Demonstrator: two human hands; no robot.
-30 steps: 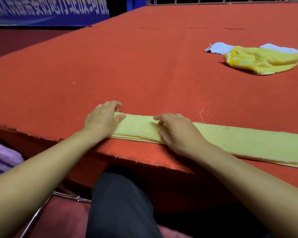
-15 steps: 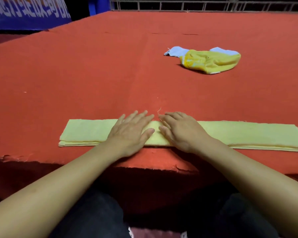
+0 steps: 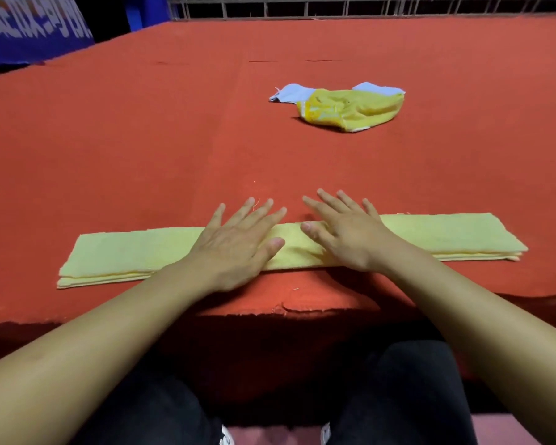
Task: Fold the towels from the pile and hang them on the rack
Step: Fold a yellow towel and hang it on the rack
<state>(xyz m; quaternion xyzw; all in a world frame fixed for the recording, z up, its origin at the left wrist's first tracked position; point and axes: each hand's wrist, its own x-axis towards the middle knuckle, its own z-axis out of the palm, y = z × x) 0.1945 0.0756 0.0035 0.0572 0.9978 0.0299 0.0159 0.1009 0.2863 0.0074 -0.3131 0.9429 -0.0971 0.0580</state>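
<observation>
Red table [image 3: 109, 139]: folded yellow towel [image 3: 430, 234] lies left-right.

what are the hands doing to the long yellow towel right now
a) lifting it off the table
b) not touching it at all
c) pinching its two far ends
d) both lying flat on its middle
d: the left hand and right hand lie side by side with straight fingers on the middle of the folded towel, which rests flat on the red table.

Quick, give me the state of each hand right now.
Left hand: open, fingers straight, pressing flat on the folded yellow towel.
Right hand: open, flat on the same towel.
</observation>
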